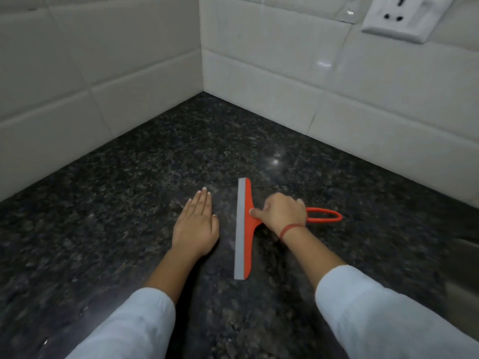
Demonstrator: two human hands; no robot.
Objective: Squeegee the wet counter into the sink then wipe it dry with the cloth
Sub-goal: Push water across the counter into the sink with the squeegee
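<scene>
Right hand [281,215] grips orange squeegee [245,229] by handle, blade down on dark bench [129,203] near tiled corner. Left hand [195,226] flat, fingers straight, pressing bench beside blade. Squeegee stage seemingly underway; sink only hinted at right edge, cloth unseen; drying not begun.

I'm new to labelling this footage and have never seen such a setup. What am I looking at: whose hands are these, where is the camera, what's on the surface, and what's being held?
There is no machine here. These are a person's two bare hands, filmed by one wide-angle camera worn on the head, looking forward and down. The left hand lies flat with straight fingers on the dark speckled counter. The right hand grips the handle of an orange squeegee, whose grey blade is down on the counter. White tiled walls meet in a corner behind, with a socket at upper right. No cloth is in view.
</scene>
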